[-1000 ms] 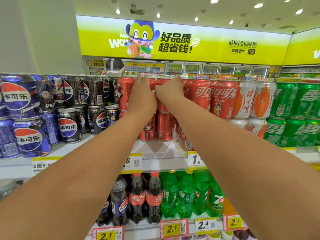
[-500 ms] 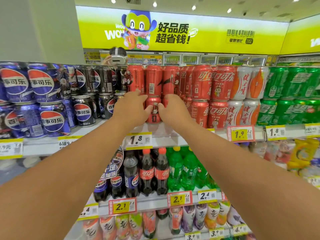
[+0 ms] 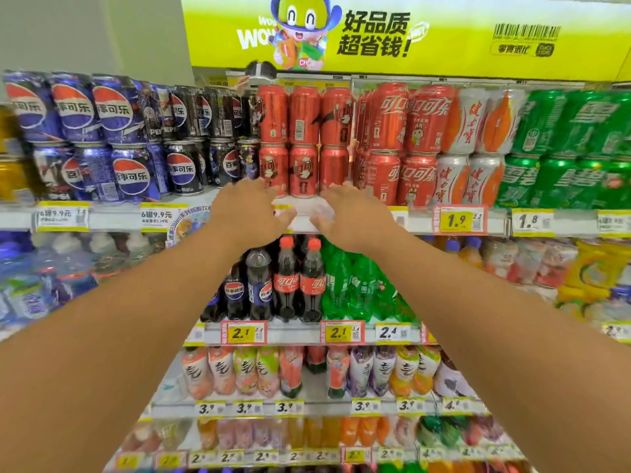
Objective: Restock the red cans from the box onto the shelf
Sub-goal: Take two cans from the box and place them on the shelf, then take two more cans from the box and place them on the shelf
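Red cans (image 3: 303, 172) stand stacked two high on the top shelf (image 3: 300, 220), in several columns between black cans and white-orange cans. My left hand (image 3: 249, 211) hovers just in front of the shelf edge, below the lower-left red can, fingers loosely spread and holding nothing. To its right, my right hand (image 3: 353, 215) is at the same height, also relaxed and empty. Neither hand touches a can. The box is out of view.
Blue cans (image 3: 129, 172) and black cans (image 3: 184, 169) fill the shelf's left side, white-orange cans (image 3: 471, 148) and green cans (image 3: 563, 148) its right side. Cola bottles (image 3: 297, 281) and green bottles (image 3: 355, 288) stand one shelf lower. Yellow price tags line each shelf edge.
Both hands have let go of the red cans and drawn back and down from the upper stack to the shelf edge. The view has tilted downward.
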Action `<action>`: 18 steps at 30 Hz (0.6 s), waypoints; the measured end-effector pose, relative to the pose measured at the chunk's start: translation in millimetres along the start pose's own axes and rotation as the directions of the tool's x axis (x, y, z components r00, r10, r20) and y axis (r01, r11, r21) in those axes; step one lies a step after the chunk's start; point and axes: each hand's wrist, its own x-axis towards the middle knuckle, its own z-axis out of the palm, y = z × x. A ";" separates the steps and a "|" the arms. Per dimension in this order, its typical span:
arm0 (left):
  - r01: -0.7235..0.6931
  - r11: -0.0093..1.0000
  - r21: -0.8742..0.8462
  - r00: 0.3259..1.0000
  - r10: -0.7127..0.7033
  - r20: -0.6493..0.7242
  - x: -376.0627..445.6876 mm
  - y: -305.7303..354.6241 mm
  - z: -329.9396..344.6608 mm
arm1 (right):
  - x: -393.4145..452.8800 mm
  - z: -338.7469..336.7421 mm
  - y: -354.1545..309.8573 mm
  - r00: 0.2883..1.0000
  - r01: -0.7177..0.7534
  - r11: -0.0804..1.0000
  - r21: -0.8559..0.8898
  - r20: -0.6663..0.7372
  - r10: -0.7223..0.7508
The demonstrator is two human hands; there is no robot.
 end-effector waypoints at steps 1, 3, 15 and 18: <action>0.008 1.000 0.008 1.000 -0.008 -0.010 -12.0 6.2 0.3 | -12.9 2.2 0.9 1.000 0.022 0.999 -0.029 -0.008 -0.022; 0.058 0.998 -0.003 0.998 -0.058 -0.010 -38.9 21.5 3.1 | -40.4 9.0 3.2 0.999 0.036 0.999 -0.034 -0.008 -0.036; 0.148 0.989 0.008 0.975 -0.148 0.165 -185.7 95.9 93.3 | -181.8 114.9 2.4 0.986 0.009 0.992 0.130 0.164 -0.030; 0.147 0.989 -0.004 0.969 -0.143 0.203 -221.5 101.7 139.8 | -211.0 167.7 -7.6 0.987 -0.024 0.990 0.141 0.158 0.001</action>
